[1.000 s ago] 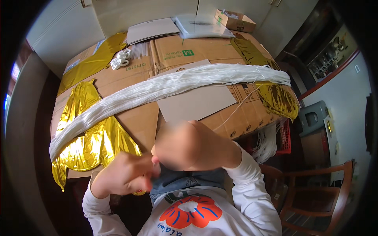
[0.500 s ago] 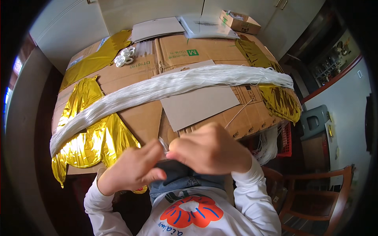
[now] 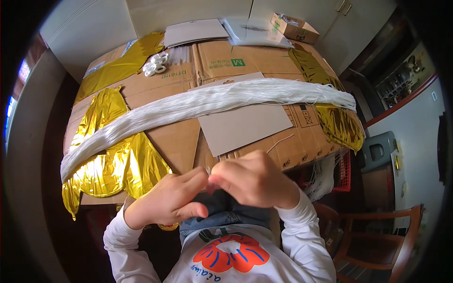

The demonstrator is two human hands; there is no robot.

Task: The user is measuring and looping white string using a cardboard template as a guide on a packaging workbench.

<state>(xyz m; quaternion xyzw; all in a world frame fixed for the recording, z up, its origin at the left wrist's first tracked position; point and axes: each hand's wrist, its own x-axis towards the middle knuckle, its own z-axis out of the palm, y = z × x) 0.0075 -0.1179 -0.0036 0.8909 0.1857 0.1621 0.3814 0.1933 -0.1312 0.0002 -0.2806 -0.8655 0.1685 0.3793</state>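
Close together at the table's near edge, my left hand [image 3: 172, 195] and my right hand [image 3: 255, 179] meet at the fingertips. A thin white string [image 3: 281, 143] comes out past my right hand, its loose end over the cardboard. Between the fingers a small whitish bit shows, blurred, which looks like part of this string. My left fingers are curled with the thumb apart; my right thumb and forefinger pinch. Beyond them, a long bundle of white strings [image 3: 203, 101] spans the table, over a grey card [image 3: 245, 129] and gold foil balloons [image 3: 113, 160].
Flattened cardboard [image 3: 174, 134] covers the table. Toward the back are white ribbon rolls [image 3: 155, 64], grey cards [image 3: 196, 33], clear plastic bags [image 3: 255, 33] and a small open box [image 3: 295, 29]. A wooden chair [image 3: 377, 214] and a red basket [image 3: 346, 172] stand at right.
Both hands have shifted slightly right and drawn closer together. The white loop seen between them is now mostly hidden. The string's loose end has moved lower and nearer my right hand.
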